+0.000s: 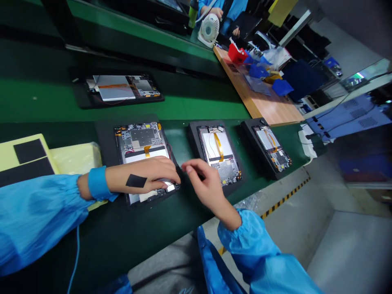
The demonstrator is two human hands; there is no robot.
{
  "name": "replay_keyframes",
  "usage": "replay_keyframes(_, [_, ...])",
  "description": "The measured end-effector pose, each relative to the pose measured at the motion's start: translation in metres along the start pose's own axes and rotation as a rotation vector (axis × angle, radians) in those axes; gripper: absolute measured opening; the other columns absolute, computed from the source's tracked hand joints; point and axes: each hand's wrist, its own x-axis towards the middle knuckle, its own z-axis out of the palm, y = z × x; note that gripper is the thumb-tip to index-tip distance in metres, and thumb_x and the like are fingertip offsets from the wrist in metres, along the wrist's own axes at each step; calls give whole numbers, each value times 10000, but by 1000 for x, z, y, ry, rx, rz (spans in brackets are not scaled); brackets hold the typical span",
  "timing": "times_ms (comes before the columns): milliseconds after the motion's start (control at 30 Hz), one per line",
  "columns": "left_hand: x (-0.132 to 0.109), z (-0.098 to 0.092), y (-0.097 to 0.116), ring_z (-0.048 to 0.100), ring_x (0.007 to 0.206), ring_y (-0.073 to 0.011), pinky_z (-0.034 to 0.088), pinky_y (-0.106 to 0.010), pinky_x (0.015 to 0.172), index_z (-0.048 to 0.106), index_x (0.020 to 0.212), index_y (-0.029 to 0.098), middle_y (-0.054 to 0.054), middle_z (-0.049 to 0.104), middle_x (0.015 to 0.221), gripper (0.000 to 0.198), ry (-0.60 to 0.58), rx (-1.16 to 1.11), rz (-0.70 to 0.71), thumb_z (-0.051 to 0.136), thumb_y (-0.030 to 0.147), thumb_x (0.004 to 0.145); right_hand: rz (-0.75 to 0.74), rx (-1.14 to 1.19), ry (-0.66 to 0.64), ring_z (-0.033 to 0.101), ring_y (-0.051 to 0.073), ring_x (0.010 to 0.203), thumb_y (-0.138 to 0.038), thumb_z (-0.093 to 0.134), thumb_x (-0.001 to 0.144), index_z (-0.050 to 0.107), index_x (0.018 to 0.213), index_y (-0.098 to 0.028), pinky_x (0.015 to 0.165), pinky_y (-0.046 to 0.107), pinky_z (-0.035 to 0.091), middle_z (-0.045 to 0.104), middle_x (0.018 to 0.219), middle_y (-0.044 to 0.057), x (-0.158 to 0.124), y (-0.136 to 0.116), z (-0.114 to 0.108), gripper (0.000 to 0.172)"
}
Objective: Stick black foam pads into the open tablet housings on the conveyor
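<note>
My left hand (153,173), with a blue wrist strap (98,183) and a black square patch (136,181) on its back, lies over an opened tablet (143,139). Its fingers reach to the tablet's lower right corner, thumb apart from them. The tablet shows circuit boards, a white battery and an orange ribbon cable (147,151); my hand hides its lower part. Just right of that corner is my right hand (205,181), thumb and forefinger pinched together in the air. Whatever is between those fingertips is too small to make out. Behind it stands a second opened tablet (225,163) on a black block.
A third opened tablet (272,147) is farther right; another (119,87) lies on the green surface behind. Yellow foam pieces (76,161) with black sheets are at left. A small white fan (209,29), a wooden table (275,108) with bins and a co-worker's hand (217,12) appear beyond.
</note>
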Motion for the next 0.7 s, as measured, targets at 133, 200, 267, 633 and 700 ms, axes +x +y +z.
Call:
replay_keyframes(133, [-2,2,-4,665,1061,-247,462,-362,984,679,1146,274,-56,769,1036,143,12,-40,-16,573,255,1052,-285,-167,12,750,217,948,-130,592,1005,734,1146,-187,837,353,635,780,1045,112,-39,6,9,208])
replay_keyframes(200, [-1,3,-5,666,1073,-245,452,-362,999,674,1104,279,-41,769,1012,147,0,-59,-16,567,203,1038,-387,-226,14,739,234,973,-115,613,994,718,1230,-167,848,375,643,776,1082,141,-51,12,15,264])
replay_keyframes(267, [-1,3,-5,666,1074,-243,445,-365,1005,665,1102,276,-37,771,1024,168,1,-62,-17,558,171,1027,-458,-290,9,730,253,1007,-105,634,980,712,1247,-155,871,402,646,777,1103,159,-58,18,19,282])
replay_keyframes(633, [7,-1,8,648,962,-230,462,-356,925,650,1027,255,-38,734,935,161,1,13,-39,513,171,1039,-397,-180,33,721,211,886,-108,631,993,747,1083,-202,764,363,613,772,1009,97,-37,-13,5,174])
replay_keyframes(700, [8,-1,11,654,930,-230,495,-364,914,648,1021,243,-54,730,964,161,5,20,-61,504,171,1029,-373,-147,36,706,212,924,-118,646,992,757,1071,-207,808,368,596,756,1023,90,-20,-29,2,163])
